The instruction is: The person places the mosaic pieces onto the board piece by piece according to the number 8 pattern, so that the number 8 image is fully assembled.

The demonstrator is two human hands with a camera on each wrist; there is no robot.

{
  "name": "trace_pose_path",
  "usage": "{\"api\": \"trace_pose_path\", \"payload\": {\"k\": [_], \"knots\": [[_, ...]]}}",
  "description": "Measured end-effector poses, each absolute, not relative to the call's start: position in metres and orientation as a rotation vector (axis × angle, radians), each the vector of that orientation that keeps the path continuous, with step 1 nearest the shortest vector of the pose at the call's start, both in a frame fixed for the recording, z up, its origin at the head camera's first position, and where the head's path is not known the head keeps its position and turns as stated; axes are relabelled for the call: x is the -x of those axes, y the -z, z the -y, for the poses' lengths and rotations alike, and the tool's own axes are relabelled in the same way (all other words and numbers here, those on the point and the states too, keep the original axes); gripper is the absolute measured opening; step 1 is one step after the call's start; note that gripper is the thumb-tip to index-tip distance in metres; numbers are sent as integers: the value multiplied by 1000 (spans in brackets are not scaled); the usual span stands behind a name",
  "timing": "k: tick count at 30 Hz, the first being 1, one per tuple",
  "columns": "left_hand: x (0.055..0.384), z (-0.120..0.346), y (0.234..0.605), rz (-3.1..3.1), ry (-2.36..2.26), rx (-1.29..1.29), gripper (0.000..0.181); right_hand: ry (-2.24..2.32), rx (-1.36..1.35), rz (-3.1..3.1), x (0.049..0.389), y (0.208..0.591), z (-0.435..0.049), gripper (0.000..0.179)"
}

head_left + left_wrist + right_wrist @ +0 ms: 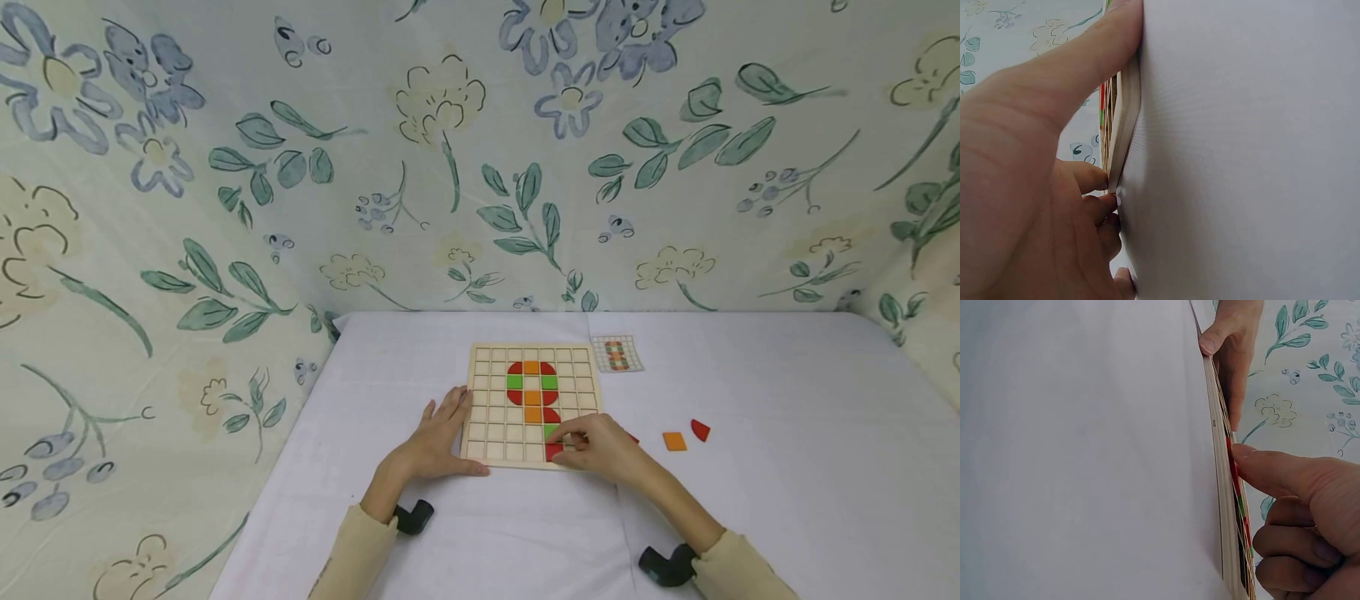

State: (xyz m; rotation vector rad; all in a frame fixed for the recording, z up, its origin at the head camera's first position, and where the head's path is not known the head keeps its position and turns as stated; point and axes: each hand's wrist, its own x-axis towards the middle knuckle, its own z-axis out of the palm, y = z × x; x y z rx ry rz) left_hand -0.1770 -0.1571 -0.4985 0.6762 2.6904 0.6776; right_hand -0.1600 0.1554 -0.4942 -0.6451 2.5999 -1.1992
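A square wooden grid board (504,450) lies on the white cloth, with red, green and orange pieces set in its cells. The left hand (437,442) rests against the board's left side, fingers extended along the edge and thumb at the near left corner. At the bottom row, the right hand (603,446) pinches a red piece (553,452) between thumb and index finger, just below a green square (551,432). In the right wrist view the thumb (1260,464) touches that red piece at the board's surface, while the other fingers are curled.
A small pattern card (618,354) lies beside the board's far right corner. To the right are an orange square (674,442) and a red rounded piece (700,430). Another red piece (633,437) is partly hidden by the right hand. A floral cloth (420,217) hangs behind.
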Motion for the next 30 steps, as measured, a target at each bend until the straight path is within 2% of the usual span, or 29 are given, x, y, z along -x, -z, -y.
{"api": "trace_pose_path", "payload": {"k": [21,26,30], "knots": [[177,157,497,-2692,-679,-677,126,1296,580,-2533,163,497,-161,19],[177,156,497,-2688,-676,-682,126,1241,530,-2613,159,488,-182,20],[177,157,498,-2689,-667,-674,125,1187,392,-2695,153,481,-209,23]]}}
